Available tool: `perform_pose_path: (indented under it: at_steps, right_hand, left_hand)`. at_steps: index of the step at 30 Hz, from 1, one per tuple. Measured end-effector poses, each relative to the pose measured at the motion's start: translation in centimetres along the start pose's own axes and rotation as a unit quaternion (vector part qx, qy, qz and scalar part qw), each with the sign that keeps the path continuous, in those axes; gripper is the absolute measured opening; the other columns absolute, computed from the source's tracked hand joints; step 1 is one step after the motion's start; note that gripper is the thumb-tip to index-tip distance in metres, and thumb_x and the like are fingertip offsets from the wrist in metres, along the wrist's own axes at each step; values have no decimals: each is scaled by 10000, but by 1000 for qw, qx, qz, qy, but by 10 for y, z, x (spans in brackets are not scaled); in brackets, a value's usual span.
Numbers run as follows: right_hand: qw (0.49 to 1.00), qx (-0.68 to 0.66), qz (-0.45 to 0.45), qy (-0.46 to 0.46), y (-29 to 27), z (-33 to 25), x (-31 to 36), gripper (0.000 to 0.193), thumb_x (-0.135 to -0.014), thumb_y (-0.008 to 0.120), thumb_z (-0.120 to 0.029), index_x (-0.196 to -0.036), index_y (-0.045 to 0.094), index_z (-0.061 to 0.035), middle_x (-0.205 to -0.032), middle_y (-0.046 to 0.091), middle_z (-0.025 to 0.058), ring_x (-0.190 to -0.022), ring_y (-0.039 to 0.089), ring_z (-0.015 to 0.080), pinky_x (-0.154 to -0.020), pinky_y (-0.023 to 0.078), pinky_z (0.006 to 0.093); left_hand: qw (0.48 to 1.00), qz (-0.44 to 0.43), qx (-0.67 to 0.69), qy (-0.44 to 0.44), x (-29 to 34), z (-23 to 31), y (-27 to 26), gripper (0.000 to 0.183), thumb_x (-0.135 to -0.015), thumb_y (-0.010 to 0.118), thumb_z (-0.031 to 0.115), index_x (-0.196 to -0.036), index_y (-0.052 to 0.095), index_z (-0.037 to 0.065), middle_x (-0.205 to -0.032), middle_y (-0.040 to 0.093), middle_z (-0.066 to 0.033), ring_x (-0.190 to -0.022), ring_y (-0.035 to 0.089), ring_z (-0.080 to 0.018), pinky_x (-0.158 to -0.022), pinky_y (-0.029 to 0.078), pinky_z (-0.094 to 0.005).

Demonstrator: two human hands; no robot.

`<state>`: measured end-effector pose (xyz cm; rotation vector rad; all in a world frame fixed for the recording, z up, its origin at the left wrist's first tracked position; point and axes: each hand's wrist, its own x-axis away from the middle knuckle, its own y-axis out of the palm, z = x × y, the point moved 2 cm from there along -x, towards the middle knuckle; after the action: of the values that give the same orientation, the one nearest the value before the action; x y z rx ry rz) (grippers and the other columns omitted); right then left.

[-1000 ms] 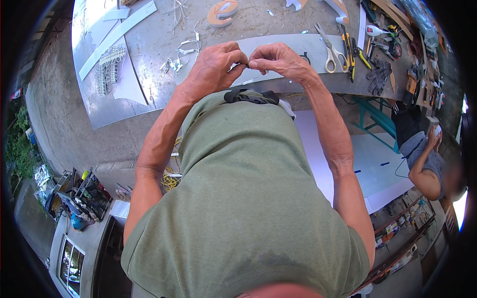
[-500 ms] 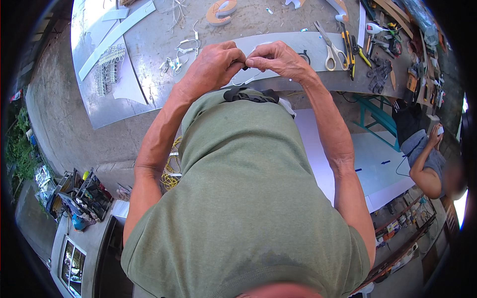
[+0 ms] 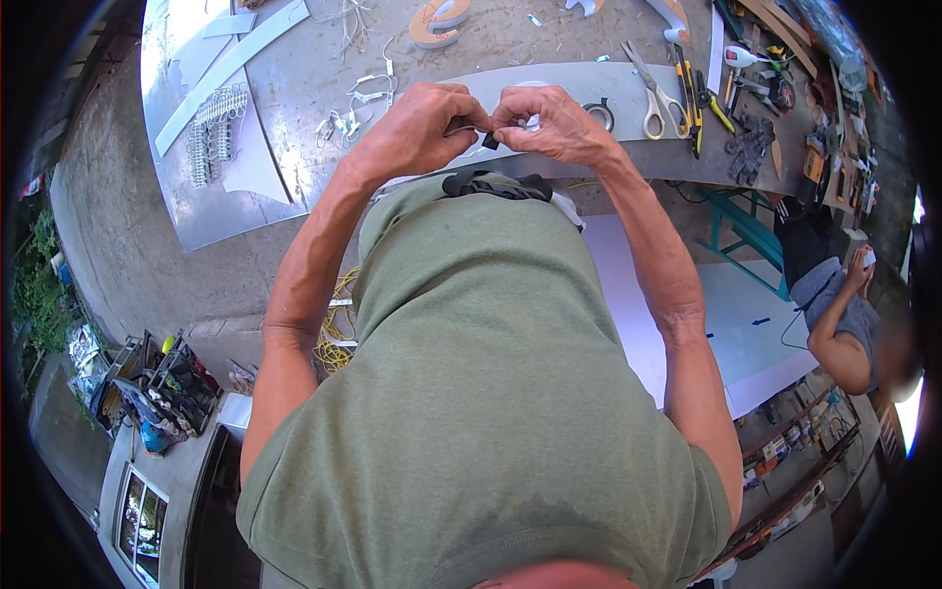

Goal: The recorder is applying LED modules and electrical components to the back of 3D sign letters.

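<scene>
Both hands meet over the near edge of the table, fingertips almost touching. My left hand (image 3: 420,130) is closed in a pinch, seemingly on a thin white wire mostly hidden by the fingers. My right hand (image 3: 551,124) pinches a small black piece of tape (image 3: 490,141), which sticks out below the fingertips. Beside the right hand lies a roll of black tape (image 3: 600,117). Left of my left hand, a string of small white light modules on wire (image 3: 371,95) rests on the table. A pale flat strip (image 3: 628,88) lies beneath the hands.
Scissors (image 3: 652,93), yellow-black cutters (image 3: 686,98), pliers (image 3: 721,111) and a dark glove (image 3: 751,147) lie to the right. At far left are white sheet offcuts (image 3: 231,74) and a coiled pile (image 3: 214,133). A letter-like shape (image 3: 439,24) sits beyond. Another person (image 3: 842,314) is at far right.
My right hand has shifted slightly and its fingers have curled, with more of the tape roll showing. The black piece now sticks out further below the fingertips.
</scene>
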<state>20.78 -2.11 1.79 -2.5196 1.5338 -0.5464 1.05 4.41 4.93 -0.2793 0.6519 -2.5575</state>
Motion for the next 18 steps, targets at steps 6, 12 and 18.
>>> perform_pose_path:
  at_steps: [6,12,18]
  right_hand:
    - [996,62,21,-59,2,-8,3,136,-858,684,-143,-890,689,-10,-820,642,69,-767,599,217,-696,469,360]
    - [997,18,37,-57,1,-5,9,239,-958,677,-253,-958,693,-15,-786,624,61,-746,576,196,-689,460,343]
    - [990,-123,31,54,6,0,16,330,-1007,625,-335,-984,705,-15,-755,586,18,-751,544,134,-702,455,324]
  left_hand:
    - [997,-21,14,-66,-2,4,-1,208,-831,783,165,-930,760,-17,-822,697,-141,-720,662,-280,-662,527,-367]
    - [978,-21,168,-121,2,-10,1,188,-861,774,155,-902,750,-27,-781,711,-84,-687,632,-149,-632,508,-299]
    - [963,-12,226,-144,8,-18,6,206,-898,758,166,-945,740,-34,-785,711,-61,-712,614,-104,-640,510,-266]
